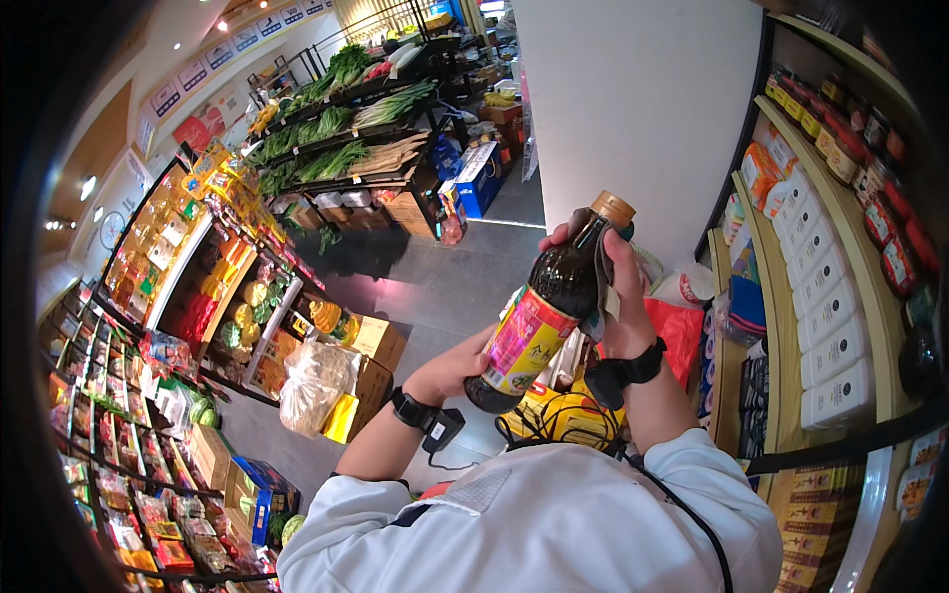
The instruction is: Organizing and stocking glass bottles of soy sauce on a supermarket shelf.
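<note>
A dark glass sauce bottle (567,274) with a gold cap and a yellow and pink label is held up before my chest, tilted with its cap towards the upper right. My left hand (456,367) grips it near the base, thumb on the label's edge. Up at the shoulder and neck, my right hand (626,289) holds the bottle through a grey cloth (595,319). The cloth lies between palm and glass, partly hidden by the fingers. Both wrists wear black straps with small devices.
Shelves (789,296) on the right carry white bottles (834,356) and jars (838,159). A vegetable rack (356,141) stands ahead, and a snack shelf (163,474) runs along the left. Cardboard boxes (378,341) and a red bag (675,333) sit on the floor beside a white pillar (645,96).
</note>
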A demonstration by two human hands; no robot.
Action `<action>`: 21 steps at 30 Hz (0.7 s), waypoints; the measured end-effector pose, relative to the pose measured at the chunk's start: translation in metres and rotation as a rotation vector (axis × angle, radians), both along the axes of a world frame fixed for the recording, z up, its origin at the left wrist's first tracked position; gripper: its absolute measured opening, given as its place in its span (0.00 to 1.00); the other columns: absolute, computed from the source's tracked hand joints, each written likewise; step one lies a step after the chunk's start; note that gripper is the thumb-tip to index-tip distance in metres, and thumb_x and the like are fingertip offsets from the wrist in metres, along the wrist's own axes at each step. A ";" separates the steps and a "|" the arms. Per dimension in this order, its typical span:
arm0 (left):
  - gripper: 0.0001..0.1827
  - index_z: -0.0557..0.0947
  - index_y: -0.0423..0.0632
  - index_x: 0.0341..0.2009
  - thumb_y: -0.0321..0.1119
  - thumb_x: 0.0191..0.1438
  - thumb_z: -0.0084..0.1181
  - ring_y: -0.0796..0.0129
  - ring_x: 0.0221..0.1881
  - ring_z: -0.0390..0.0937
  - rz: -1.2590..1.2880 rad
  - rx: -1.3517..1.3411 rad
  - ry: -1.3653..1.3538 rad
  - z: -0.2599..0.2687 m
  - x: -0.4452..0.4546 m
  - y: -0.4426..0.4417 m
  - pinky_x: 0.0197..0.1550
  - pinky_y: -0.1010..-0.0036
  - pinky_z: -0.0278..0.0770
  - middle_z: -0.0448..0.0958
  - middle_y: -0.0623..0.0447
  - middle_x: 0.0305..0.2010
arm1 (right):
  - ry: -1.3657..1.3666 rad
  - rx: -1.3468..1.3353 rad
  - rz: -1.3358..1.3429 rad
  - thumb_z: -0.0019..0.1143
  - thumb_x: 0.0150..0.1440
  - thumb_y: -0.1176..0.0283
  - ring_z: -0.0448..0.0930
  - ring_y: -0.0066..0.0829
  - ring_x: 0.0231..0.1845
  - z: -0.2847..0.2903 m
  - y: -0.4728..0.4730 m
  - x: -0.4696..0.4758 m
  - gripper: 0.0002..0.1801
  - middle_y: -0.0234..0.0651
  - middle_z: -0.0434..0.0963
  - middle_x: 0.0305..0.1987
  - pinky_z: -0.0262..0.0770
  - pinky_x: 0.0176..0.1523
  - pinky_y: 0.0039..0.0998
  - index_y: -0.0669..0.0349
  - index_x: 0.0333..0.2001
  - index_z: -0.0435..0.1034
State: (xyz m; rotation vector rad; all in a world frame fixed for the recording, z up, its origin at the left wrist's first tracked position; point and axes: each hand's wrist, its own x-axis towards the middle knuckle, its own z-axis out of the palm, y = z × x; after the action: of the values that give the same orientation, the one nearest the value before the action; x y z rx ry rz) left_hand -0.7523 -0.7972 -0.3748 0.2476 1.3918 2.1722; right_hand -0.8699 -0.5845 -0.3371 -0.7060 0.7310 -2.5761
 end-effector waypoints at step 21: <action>0.40 0.66 0.43 0.59 0.47 0.48 0.71 0.51 0.45 0.82 0.332 -1.363 0.349 0.012 -0.022 0.047 0.47 0.64 0.79 0.81 0.38 0.45 | -0.375 0.204 -0.227 0.56 0.63 0.63 0.82 0.25 0.35 -0.052 -0.017 -0.047 0.14 0.36 0.80 0.39 0.83 0.37 0.29 0.61 0.45 0.69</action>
State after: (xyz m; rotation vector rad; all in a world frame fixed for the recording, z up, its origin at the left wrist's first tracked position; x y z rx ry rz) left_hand -0.7738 -0.7503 -0.3632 -0.1525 2.8770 0.9378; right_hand -0.9166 -0.6010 -0.3888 -0.0731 0.9712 -2.6674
